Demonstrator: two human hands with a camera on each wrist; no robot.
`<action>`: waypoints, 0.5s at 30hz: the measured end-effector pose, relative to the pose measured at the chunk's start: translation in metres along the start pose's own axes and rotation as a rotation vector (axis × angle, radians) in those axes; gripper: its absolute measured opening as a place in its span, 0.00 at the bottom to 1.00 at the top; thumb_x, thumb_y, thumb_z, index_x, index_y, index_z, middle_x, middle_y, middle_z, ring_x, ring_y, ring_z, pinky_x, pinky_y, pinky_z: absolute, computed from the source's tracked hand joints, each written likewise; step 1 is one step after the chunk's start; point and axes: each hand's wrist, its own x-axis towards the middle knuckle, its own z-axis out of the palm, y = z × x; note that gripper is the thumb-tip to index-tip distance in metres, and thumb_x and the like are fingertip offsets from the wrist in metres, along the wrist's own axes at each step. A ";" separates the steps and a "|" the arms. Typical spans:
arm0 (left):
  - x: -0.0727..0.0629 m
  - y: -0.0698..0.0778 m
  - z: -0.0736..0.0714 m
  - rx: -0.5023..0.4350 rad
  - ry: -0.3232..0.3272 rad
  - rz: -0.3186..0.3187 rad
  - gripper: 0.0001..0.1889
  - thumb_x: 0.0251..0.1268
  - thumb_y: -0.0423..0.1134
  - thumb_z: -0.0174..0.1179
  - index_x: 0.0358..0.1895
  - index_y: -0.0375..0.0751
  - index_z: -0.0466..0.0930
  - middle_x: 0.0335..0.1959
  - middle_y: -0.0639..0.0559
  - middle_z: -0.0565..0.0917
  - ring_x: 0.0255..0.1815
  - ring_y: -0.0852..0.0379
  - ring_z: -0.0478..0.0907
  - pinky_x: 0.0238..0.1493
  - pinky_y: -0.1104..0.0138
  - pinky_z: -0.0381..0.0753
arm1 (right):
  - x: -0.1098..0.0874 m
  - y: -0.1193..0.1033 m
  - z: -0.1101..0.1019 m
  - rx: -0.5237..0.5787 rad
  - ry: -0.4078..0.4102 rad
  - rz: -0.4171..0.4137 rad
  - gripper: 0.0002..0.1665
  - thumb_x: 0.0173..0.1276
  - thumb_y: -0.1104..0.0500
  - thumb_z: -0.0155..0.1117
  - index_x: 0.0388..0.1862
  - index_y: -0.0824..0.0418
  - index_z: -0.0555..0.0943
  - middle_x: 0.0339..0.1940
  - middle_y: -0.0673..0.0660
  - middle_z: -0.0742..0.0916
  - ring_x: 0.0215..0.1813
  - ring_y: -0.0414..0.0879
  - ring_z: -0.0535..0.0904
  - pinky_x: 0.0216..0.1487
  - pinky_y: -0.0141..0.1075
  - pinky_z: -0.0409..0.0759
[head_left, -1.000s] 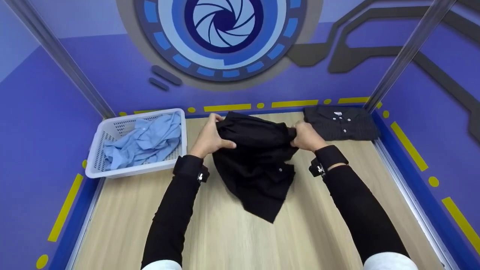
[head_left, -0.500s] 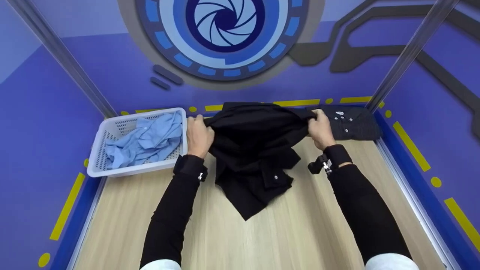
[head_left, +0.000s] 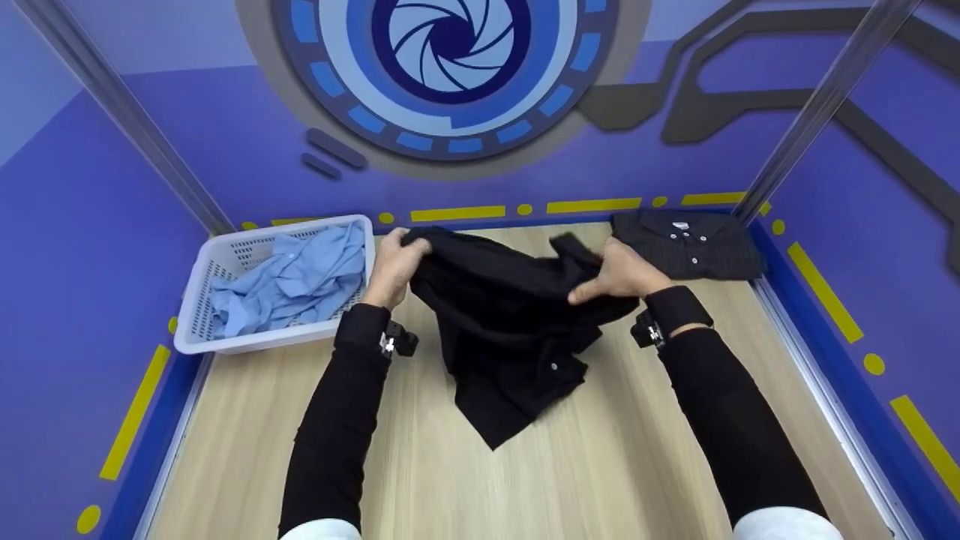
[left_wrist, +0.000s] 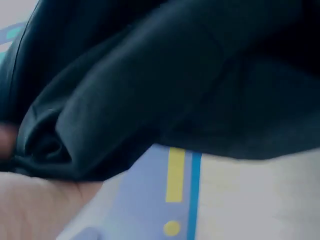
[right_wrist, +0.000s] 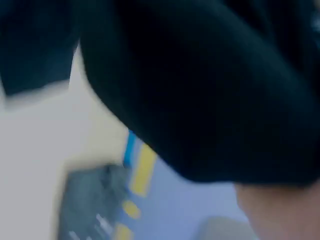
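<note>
purple-blue printed panels (head_left: 187, 150) at the back and both sides of a pale wood-grain tabletop (head_left: 420, 465), with a yellow dash-and-dot border (head_left: 594, 205) along the bottom. at centre, over the tabletop, one black shirt (head_left: 499, 292), bunched and stretched between two hands, with a pointed end toward the near side and a pale button (head_left: 554, 367) low on the right. gripped at its left end by the left hand (head_left: 394, 264), thumb over the cloth; pinched at its right end by the right hand (head_left: 626, 271), thumb laid along the fabric, fingertips hidden. just beside the left hand, a white perforated basket (head_left: 274, 344) with a crumpled light-blue shirt (head_left: 292, 277) inside. beyond the right hand, in the far right corner, a dark grey shirt (head_left: 697, 251), folded flat with buttons facing up. black wrist straps (head_left: 361, 328) on both arms.
</note>
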 end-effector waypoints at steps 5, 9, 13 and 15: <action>-0.002 0.001 -0.001 0.548 -0.088 0.169 0.36 0.47 0.36 0.76 0.61 0.29 0.72 0.56 0.35 0.80 0.54 0.40 0.79 0.59 0.56 0.78 | -0.002 0.002 0.004 -0.341 0.036 -0.007 0.18 0.50 0.60 0.82 0.38 0.68 0.88 0.44 0.69 0.82 0.48 0.64 0.80 0.56 0.57 0.78; -0.005 -0.006 0.002 0.893 0.022 0.309 0.21 0.52 0.29 0.74 0.49 0.26 0.80 0.46 0.30 0.85 0.49 0.32 0.83 0.54 0.51 0.82 | -0.002 0.006 0.005 -0.362 0.148 0.007 0.05 0.58 0.68 0.62 0.31 0.70 0.83 0.41 0.74 0.87 0.44 0.69 0.84 0.48 0.61 0.80; -0.008 -0.012 0.003 0.989 0.113 0.362 0.08 0.57 0.21 0.56 0.37 0.29 0.84 0.37 0.30 0.83 0.41 0.32 0.81 0.43 0.52 0.82 | 0.001 0.007 0.004 -0.102 0.231 0.058 0.18 0.62 0.72 0.48 0.46 0.73 0.82 0.52 0.77 0.85 0.54 0.69 0.81 0.57 0.58 0.77; -0.008 -0.013 0.001 0.967 0.125 0.363 0.11 0.58 0.20 0.53 0.38 0.29 0.84 0.40 0.30 0.80 0.42 0.34 0.79 0.44 0.54 0.79 | 0.002 0.006 0.003 0.116 0.234 0.093 0.22 0.68 0.72 0.46 0.57 0.73 0.79 0.62 0.76 0.81 0.61 0.67 0.77 0.63 0.55 0.74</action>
